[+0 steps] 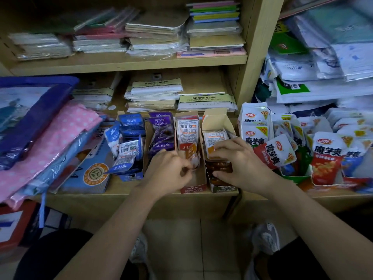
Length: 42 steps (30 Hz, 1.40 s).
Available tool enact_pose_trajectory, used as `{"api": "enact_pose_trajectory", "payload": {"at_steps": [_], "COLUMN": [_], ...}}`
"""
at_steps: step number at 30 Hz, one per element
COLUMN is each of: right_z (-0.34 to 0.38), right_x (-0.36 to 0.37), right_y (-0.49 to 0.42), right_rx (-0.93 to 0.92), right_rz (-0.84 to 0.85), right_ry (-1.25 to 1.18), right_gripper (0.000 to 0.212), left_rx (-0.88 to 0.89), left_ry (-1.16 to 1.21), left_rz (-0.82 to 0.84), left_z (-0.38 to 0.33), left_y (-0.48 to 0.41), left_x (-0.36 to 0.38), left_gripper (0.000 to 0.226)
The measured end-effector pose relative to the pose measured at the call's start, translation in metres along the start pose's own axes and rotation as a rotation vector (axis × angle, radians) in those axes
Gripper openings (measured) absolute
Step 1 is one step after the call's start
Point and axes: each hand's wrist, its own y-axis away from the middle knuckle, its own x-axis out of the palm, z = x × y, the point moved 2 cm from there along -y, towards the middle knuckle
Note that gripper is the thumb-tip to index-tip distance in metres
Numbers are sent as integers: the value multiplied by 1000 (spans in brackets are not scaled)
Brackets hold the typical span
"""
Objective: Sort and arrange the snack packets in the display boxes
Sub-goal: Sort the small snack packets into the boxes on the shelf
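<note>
Shelf (121, 186), front edge, left to right.

- Blue box (131, 176): blue packets (131, 122) are jumbled, some tipped or lying crosswise. Needs straightening.
- Purple box (147, 138): purple packets (162, 123) mostly upright, a few leaning.
- Third box (193, 189): a few packets stand at the back, front half bare. Left hand (169, 168) pinches a tilted orange packet (191, 151) by its lower end, over this box.
- Fourth box (218, 120): right hand (240, 160) clamps a stack of orange packets (220, 166) between thumb and fingers, near the box front.
- Right end: white-red konjac packets (282, 150) are heaped loosely in their boxes.

Estimate: roughly midway. The orange boxes are in progress; blue and konjac are left. The packets are small glossy sachets, some with barcode backs facing out.
</note>
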Motion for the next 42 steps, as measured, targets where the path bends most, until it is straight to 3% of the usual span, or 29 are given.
{"api": "enact_pose_trajectory", "payload": {"at_steps": [3, 6, 9, 12, 15, 20, 23, 25, 27, 29, 32, 34, 36, 39, 42], "right_z": [0, 9, 21, 24, 25, 26, 23, 17, 7, -3, -12, -13, -11, -6, -6], "right_x": [-3, -7, -11, -12, -15, -30, -40, -49, -58, -62, -55, -42, -27, -10, -10], "right_y": [2, -4, -11, -13, -12, -5, -1, 0, 2, 3, 0, -6, -13, -15, -4], "right_rx": [32, 57, 1, -33, -49, 63, 138, 199, 228, 244, 166, 89, 71, 76, 89], "right_rz": [-25, -126, -188, -189, -163, -81, -136, -279, -473, -614, -699, -636, -441, -111, -6], "right_ry": [-65, -253, -358, -343, -352, -595, -697, -663, -529, -368, -59, 69, 88, 61, 17], "right_gripper": [58, 65, 62, 42, 26, 25, 28, 27, 25, 21, 17, 20, 31, 53, 71], "left_rx": [-60, -4, 90, 105, 51, -117, -187, -232, -259, -214, -126, -45, 38, 55, 33], "left_ry": [37, 125, 207, 376, 557, 778, 855, 814, 704, 560, 309, 160, 51, 33, 29], "left_rz": [-193, -391, -404, -424, -486, -596, -575, -541, -513, -450, -182, -21, 59, 36, 37], "left_z": [4, 5, 1, -4, -9, -19, -22, -17, -9, -3, -5, -6, -5, 1, 6], "left_y": [2, 4, 7, 11, 11, 1, -9, -14, -11, -3, 15, 27, 34, 38, 39], "left_x": [-9, -29, -42, -46, -48, -40, -34, -31, -28, -22, -5, 8, 19, 21, 19], "left_gripper": [12, 12, 17, 19, 16, 14, 17, 29, 41, 36, 39, 41, 33, 21, 20]}}
